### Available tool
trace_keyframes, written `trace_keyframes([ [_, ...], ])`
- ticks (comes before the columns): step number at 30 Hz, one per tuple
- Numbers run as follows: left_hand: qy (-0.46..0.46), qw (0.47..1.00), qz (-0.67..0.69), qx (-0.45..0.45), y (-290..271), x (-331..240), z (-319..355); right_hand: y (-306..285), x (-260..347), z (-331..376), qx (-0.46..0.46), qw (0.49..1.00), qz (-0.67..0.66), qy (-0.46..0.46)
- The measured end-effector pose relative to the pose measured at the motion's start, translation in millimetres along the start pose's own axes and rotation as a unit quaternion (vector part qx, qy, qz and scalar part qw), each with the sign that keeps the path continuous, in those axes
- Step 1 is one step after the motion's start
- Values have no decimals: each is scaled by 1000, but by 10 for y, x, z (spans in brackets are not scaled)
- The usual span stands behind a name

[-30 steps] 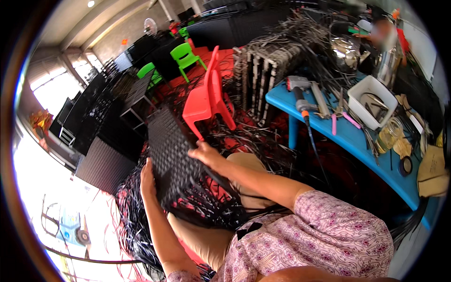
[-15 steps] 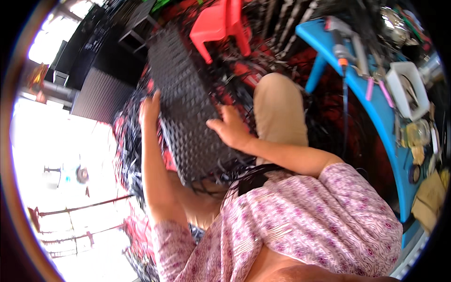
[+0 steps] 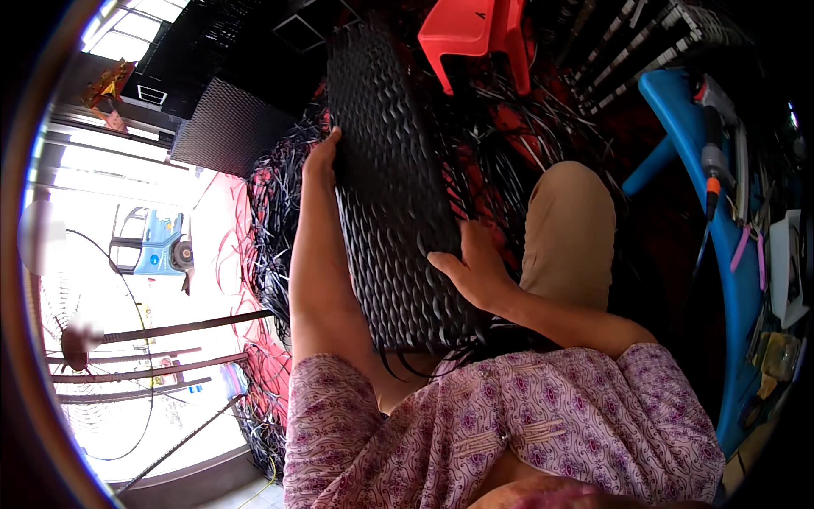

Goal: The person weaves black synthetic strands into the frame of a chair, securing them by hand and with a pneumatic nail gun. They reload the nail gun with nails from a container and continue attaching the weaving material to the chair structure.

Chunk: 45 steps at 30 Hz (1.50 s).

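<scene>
A long black woven panel [image 3: 390,178] lies lengthwise in front of me, its near end by my lap and its far end pointing away. My left hand [image 3: 320,154] grips its left edge towards the far half, thumb up along the rim. Lower down on the right edge, my right hand [image 3: 476,270] holds on with the thumb over the weave; its other fingers are partly hidden at the edge. Loose black strips [image 3: 403,363] trail from the panel's near end over my lap.
A red plastic stool [image 3: 462,42] stands beyond the panel, among scattered black strips [image 3: 284,195]. At the right, a curved blue table [image 3: 731,314] bears a power tool [image 3: 712,161], pink-handled scissors [image 3: 746,248] and a white tray [image 3: 787,271]. Another woven piece [image 3: 222,127] stands at the far left.
The whole scene, panel and hands included, has shifted right in the picture as the view turned. Both hands keep their hold on the panel's edges.
</scene>
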<state>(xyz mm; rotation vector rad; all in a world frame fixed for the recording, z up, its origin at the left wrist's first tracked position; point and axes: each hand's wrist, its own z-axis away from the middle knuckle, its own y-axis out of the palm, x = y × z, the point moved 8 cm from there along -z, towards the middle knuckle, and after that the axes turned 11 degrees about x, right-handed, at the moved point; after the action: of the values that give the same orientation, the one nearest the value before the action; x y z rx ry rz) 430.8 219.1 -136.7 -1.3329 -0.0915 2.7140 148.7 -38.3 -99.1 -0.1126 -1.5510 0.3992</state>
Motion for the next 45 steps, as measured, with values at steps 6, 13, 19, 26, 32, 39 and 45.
trace_keyframes([
  [6, 118, 990, 44, -70, -893, 118, -444, 93, 209, -2, 41, 998, 3, -51],
  [13, 212, 961, -148, -99, 345, -832, 573, -24, 251, 101, 64, 995, 71, -29],
  [19, 231, 917, -297, -133, 5, -1579, 1646, 404, 955, 161, 338, 926, 62, -154],
  [26, 278, 808, -461, -239, -716, -1791, 2641, -1093, 2299, -118, -116, 878, 181, -428],
  [32, 382, 756, -529, -57, -488, -1786, 2864, -1376, 3274, -718, -153, 731, 524, -409],
  [39, 260, 679, -684, -59, -512, -1154, 2455, 12, 1568, -1363, 403, 897, 93, -159],
  [45, 245, 683, -688, 32, -254, -485, 2001, 400, 738, -709, 401, 915, 0, -39],
])
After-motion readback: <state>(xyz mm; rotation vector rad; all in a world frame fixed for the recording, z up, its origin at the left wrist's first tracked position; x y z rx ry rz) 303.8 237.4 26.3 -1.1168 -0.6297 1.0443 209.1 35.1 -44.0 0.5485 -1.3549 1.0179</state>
